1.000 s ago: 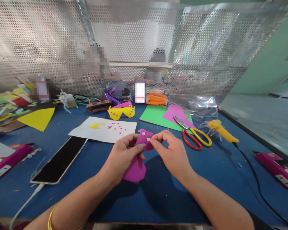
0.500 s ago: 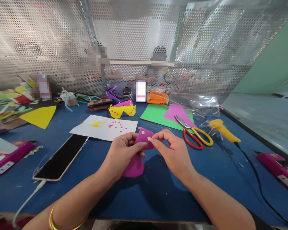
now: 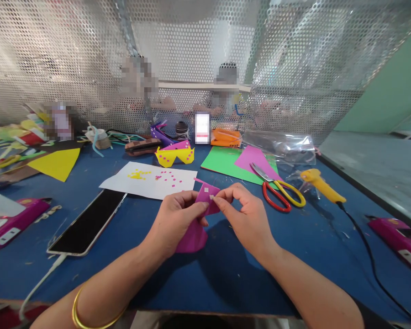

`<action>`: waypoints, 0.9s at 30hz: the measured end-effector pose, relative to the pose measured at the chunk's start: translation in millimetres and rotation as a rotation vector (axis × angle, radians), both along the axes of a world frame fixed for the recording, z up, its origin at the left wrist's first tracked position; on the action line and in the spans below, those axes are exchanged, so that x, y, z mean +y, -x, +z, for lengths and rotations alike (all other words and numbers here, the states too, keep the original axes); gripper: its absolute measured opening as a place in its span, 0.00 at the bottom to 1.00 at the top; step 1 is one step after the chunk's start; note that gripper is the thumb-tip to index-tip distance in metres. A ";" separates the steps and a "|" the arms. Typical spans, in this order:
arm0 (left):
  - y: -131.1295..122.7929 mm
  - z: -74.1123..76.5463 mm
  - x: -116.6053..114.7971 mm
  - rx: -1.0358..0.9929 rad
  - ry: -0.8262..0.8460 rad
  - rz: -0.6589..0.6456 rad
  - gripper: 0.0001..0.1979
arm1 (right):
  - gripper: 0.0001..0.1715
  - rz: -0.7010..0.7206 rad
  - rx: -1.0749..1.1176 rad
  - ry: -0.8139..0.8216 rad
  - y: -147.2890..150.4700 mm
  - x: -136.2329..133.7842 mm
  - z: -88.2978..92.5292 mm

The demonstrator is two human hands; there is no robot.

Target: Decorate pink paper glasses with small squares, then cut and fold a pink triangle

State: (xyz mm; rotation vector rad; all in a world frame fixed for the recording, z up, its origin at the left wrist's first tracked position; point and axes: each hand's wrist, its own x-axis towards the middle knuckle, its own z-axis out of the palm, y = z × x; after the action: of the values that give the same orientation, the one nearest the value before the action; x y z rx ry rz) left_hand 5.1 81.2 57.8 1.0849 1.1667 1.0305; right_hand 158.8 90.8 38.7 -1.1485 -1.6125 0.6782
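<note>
A blue table (image 3: 246, 283) bore a white sheet (image 3: 144, 187)

In front of the sheet, the left hand (image 3: 174, 217) grasped a purple cutout (image 3: 194, 237) above the table, thumb on top; at the cutout's far end, the right hand (image 3: 245, 212) pinched a pale square (image 3: 211, 197) between thumb and forefinger against its face, near a second square (image 3: 206, 189); tiny yellow bits (image 3: 136, 175) and pink bits (image 3: 173, 185) dotted the sheet

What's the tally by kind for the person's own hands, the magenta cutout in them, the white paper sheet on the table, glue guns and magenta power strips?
Own hands: 2 (left hand, right hand)
Magenta cutout: 1
White paper sheet: 1
Glue gun: 1
Power strips: 2 (left strip, right strip)
Total: 7
</note>
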 end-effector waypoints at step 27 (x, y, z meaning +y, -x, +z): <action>-2.5 2.2 -2.1 0.073 -0.025 -0.012 0.07 | 0.07 -0.070 -0.007 0.055 2.9 -1.4 -2.9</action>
State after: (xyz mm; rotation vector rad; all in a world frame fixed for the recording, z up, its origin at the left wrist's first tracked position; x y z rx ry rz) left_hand 7.5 79.1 59.9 1.1558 1.2069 1.0060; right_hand 156.0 89.4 35.9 -1.2422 -1.5604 0.6774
